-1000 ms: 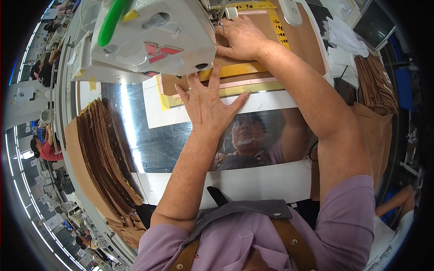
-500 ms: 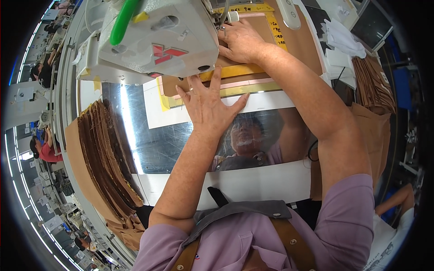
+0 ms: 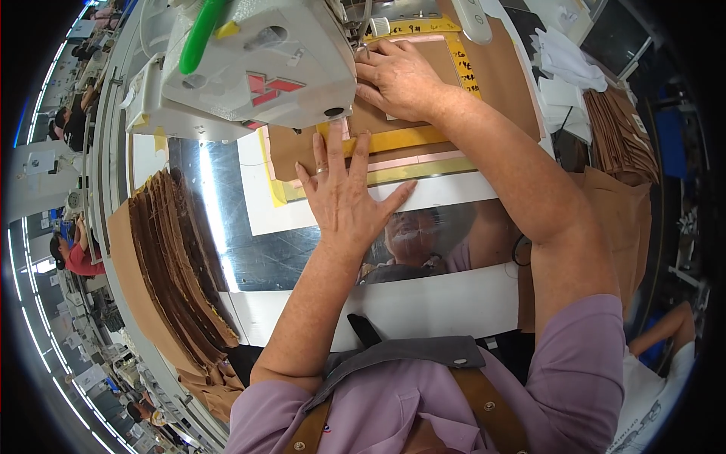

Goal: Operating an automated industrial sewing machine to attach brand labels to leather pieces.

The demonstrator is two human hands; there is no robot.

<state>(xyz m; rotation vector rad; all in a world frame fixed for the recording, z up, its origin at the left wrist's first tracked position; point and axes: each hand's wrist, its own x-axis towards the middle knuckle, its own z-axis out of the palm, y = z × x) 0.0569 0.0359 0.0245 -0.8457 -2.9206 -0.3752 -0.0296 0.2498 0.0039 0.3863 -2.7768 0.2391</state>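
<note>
A flat template with yellow strips (image 3: 414, 138) and pink edging lies over brown fabric (image 3: 502, 72) under a white sewing machine head (image 3: 302, 72). My left hand (image 3: 340, 193) rests flat on the template's near side, fingers spread and thumb out to the right. It wears a ring, and its fingertips reach just below the machine head. Farther off, my right hand (image 3: 401, 79) presses on the fabric inside the template, close beside the machine's right side. Its fingers are slightly bent and hold nothing visible; some fingertips are at the machine's edge.
A white sheet (image 3: 280, 216) lies beneath the template on a shiny metal plate (image 3: 291, 261). Stacked brown fabric pieces (image 3: 170, 250) stand at left, with another brown stack (image 3: 616, 136) at right. A green lever (image 3: 200, 38) hangs at the machine. Other people work around the room.
The template and fabric have slid a little toward me, and my left hand has moved with them. My right hand has shifted slightly left and nearer.
</note>
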